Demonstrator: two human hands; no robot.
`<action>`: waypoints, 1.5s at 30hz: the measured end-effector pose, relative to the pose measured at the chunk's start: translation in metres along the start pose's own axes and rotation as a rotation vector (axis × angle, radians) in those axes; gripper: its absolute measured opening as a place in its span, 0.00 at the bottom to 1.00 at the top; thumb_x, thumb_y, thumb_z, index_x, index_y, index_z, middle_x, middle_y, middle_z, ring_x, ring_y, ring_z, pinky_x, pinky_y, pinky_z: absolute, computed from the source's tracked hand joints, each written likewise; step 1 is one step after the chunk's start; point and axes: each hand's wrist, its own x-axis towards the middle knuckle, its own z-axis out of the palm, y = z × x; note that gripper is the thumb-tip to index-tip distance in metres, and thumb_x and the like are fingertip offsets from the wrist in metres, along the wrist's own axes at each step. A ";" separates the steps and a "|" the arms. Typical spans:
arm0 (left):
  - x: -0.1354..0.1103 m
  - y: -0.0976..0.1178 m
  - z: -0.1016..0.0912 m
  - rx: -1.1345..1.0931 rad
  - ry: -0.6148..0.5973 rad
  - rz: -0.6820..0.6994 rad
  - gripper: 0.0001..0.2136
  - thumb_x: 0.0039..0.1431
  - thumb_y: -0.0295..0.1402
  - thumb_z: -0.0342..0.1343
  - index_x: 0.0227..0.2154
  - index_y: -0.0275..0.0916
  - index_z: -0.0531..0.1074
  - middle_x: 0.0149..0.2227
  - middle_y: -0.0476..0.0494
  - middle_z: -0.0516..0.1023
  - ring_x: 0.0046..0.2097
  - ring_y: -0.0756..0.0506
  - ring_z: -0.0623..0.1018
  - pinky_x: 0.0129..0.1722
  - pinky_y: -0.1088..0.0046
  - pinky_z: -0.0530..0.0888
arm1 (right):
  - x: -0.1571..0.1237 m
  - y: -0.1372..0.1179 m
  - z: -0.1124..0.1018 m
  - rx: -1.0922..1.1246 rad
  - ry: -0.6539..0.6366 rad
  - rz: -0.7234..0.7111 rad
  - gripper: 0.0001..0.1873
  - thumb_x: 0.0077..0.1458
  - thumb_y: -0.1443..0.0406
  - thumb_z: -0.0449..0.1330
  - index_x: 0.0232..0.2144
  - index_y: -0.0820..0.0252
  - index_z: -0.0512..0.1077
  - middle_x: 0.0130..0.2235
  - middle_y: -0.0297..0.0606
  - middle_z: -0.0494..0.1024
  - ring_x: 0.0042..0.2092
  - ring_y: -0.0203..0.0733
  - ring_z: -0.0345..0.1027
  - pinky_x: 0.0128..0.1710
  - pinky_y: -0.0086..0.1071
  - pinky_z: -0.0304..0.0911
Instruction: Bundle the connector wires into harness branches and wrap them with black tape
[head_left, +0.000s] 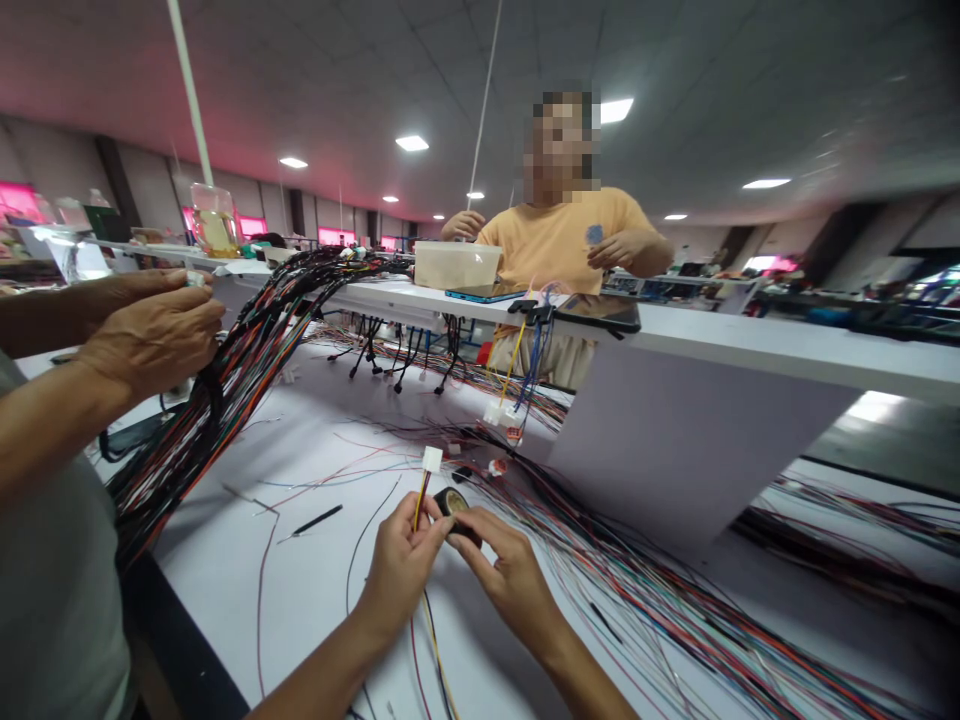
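My left hand pinches a thin bunch of yellow and red wires just below their white connector, which points up. My right hand is closed around a black roll of tape, held right against the wires. Both hands hover low over the white table. The wires trail down past my left wrist toward the table's near edge.
A co-worker's hands at the left grip a thick multicoloured wire harness. Another person in a yellow shirt sits behind a raised white shelf carrying a plastic tub. Loose coloured wires cover the table's right.
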 end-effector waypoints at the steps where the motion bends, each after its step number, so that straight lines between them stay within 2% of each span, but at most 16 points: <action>1: 0.001 0.000 -0.001 -0.015 0.005 -0.007 0.09 0.55 0.38 0.57 0.30 0.38 0.64 0.24 0.55 0.59 0.26 0.53 0.60 0.26 0.79 0.60 | 0.000 0.001 -0.001 -0.006 -0.003 0.004 0.07 0.59 0.66 0.56 0.39 0.58 0.72 0.36 0.39 0.76 0.37 0.40 0.70 0.37 0.30 0.65; 4: 0.003 -0.001 -0.003 -0.046 0.006 -0.037 0.11 0.57 0.41 0.53 0.37 0.39 0.65 0.21 0.58 0.53 0.21 0.54 0.54 0.21 0.79 0.55 | -0.001 0.003 -0.002 -0.032 -0.010 0.009 0.08 0.59 0.65 0.56 0.39 0.59 0.72 0.36 0.39 0.76 0.37 0.41 0.70 0.37 0.31 0.64; 6: 0.004 -0.002 -0.005 -0.030 -0.009 -0.034 0.12 0.59 0.42 0.51 0.39 0.39 0.65 0.20 0.58 0.54 0.21 0.53 0.54 0.20 0.78 0.54 | 0.000 0.003 -0.003 -0.048 -0.025 0.006 0.08 0.59 0.65 0.56 0.40 0.59 0.72 0.37 0.40 0.76 0.38 0.41 0.69 0.38 0.32 0.64; 11: 0.007 -0.001 -0.005 0.034 -0.011 0.033 0.09 0.59 0.40 0.51 0.32 0.38 0.65 0.24 0.53 0.62 0.25 0.52 0.61 0.26 0.77 0.60 | -0.002 0.003 -0.006 -0.101 -0.076 -0.017 0.08 0.59 0.66 0.55 0.41 0.57 0.72 0.37 0.39 0.76 0.38 0.41 0.69 0.38 0.33 0.63; 14: 0.008 0.000 -0.006 0.056 -0.038 0.067 0.10 0.59 0.39 0.51 0.30 0.38 0.65 0.26 0.52 0.63 0.28 0.51 0.63 0.29 0.77 0.62 | -0.003 0.000 -0.007 -0.111 -0.095 -0.021 0.08 0.59 0.66 0.55 0.40 0.57 0.71 0.36 0.39 0.76 0.37 0.41 0.68 0.37 0.33 0.63; 17: 0.007 0.001 -0.008 0.005 -0.096 0.009 0.10 0.59 0.40 0.51 0.30 0.38 0.64 0.23 0.55 0.60 0.24 0.53 0.59 0.25 0.78 0.59 | -0.002 -0.003 -0.008 -0.105 -0.103 0.011 0.08 0.60 0.65 0.54 0.41 0.58 0.71 0.36 0.39 0.75 0.36 0.41 0.68 0.36 0.33 0.63; 20: 0.005 0.002 -0.008 -0.070 -0.139 -0.072 0.12 0.58 0.43 0.51 0.31 0.39 0.64 0.20 0.58 0.54 0.20 0.55 0.52 0.19 0.78 0.52 | 0.000 -0.003 -0.009 -0.085 -0.092 0.063 0.09 0.61 0.63 0.52 0.41 0.57 0.70 0.37 0.39 0.74 0.36 0.41 0.68 0.35 0.32 0.63; 24: 0.007 0.004 -0.006 -0.160 -0.092 -0.119 0.14 0.56 0.46 0.53 0.31 0.39 0.63 0.18 0.60 0.51 0.18 0.56 0.50 0.17 0.78 0.49 | 0.000 0.002 -0.011 -0.095 -0.067 0.102 0.10 0.61 0.62 0.52 0.41 0.57 0.70 0.38 0.40 0.75 0.38 0.41 0.68 0.35 0.31 0.63; 28: 0.010 0.001 -0.007 -0.137 -0.065 -0.125 0.16 0.53 0.45 0.56 0.38 0.38 0.66 0.18 0.61 0.50 0.17 0.56 0.51 0.17 0.79 0.50 | -0.001 0.003 -0.013 -0.101 -0.083 0.096 0.09 0.61 0.62 0.52 0.40 0.57 0.71 0.37 0.40 0.75 0.38 0.41 0.68 0.38 0.33 0.63; 31: 0.010 -0.002 -0.008 -0.033 -0.085 -0.104 0.14 0.51 0.42 0.59 0.32 0.37 0.67 0.19 0.59 0.53 0.19 0.56 0.54 0.18 0.79 0.51 | 0.000 0.000 -0.012 -0.087 -0.108 0.085 0.09 0.61 0.62 0.52 0.38 0.58 0.71 0.35 0.39 0.74 0.36 0.40 0.67 0.37 0.32 0.63; 36: 0.003 0.002 -0.006 -0.084 -0.098 -0.078 0.13 0.53 0.42 0.58 0.29 0.38 0.64 0.21 0.58 0.54 0.21 0.55 0.52 0.19 0.78 0.50 | 0.002 -0.002 -0.009 -0.065 -0.090 0.104 0.10 0.62 0.61 0.51 0.38 0.58 0.71 0.35 0.38 0.75 0.35 0.39 0.67 0.34 0.30 0.62; 38: 0.002 0.004 -0.005 -0.101 -0.074 -0.095 0.14 0.53 0.44 0.57 0.29 0.38 0.64 0.20 0.58 0.53 0.20 0.55 0.51 0.19 0.78 0.49 | 0.004 -0.006 -0.012 -0.087 -0.061 0.119 0.11 0.62 0.61 0.51 0.38 0.58 0.71 0.35 0.38 0.75 0.35 0.40 0.67 0.34 0.30 0.61; 42: 0.003 -0.001 -0.003 -0.234 -0.087 -0.158 0.17 0.57 0.49 0.49 0.30 0.38 0.65 0.19 0.59 0.46 0.20 0.54 0.47 0.19 0.77 0.47 | 0.007 -0.027 -0.027 -0.103 -0.052 0.137 0.12 0.63 0.61 0.49 0.38 0.58 0.71 0.33 0.38 0.74 0.35 0.40 0.67 0.34 0.30 0.61; 45: 0.003 -0.011 0.000 -0.181 -0.120 -0.137 0.18 0.58 0.50 0.47 0.28 0.38 0.64 0.20 0.58 0.49 0.21 0.54 0.49 0.20 0.76 0.48 | 0.010 -0.044 -0.033 -0.085 -0.091 0.135 0.12 0.63 0.61 0.48 0.38 0.57 0.71 0.34 0.37 0.74 0.35 0.40 0.67 0.36 0.30 0.61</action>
